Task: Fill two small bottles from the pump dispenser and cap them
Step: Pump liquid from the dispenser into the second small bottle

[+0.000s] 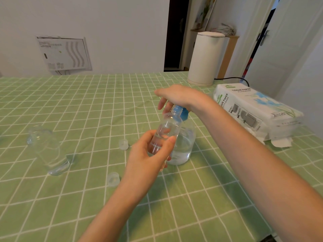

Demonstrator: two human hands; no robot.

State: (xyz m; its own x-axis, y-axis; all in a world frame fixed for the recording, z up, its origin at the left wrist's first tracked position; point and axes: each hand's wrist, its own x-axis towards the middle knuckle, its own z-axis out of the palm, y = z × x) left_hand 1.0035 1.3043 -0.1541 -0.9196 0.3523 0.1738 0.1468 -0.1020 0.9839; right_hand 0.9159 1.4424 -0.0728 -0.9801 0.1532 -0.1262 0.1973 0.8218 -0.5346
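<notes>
My left hand [148, 158] grips a small clear bottle [166, 131], tilted, with its open neck up against the blue pump head [182, 112]. A little liquid shows in the small bottle. My right hand [178, 96] lies palm-down on top of the pump head, fingers spread over it. The clear pump dispenser [183, 147] stands on the table behind the small bottle, partly filled with clear liquid. A second small clear bottle [47, 149] stands uncapped at the left. Two translucent caps lie loose on the cloth, one cap [123, 144] farther off and the other cap [113, 179] nearer me.
A green checked tablecloth [70, 105] covers the table. A pack of tissue paper [257, 112] lies at the right, with a white cylindrical appliance [204, 58] and its black cable behind it. A white wall lies beyond the far table edge.
</notes>
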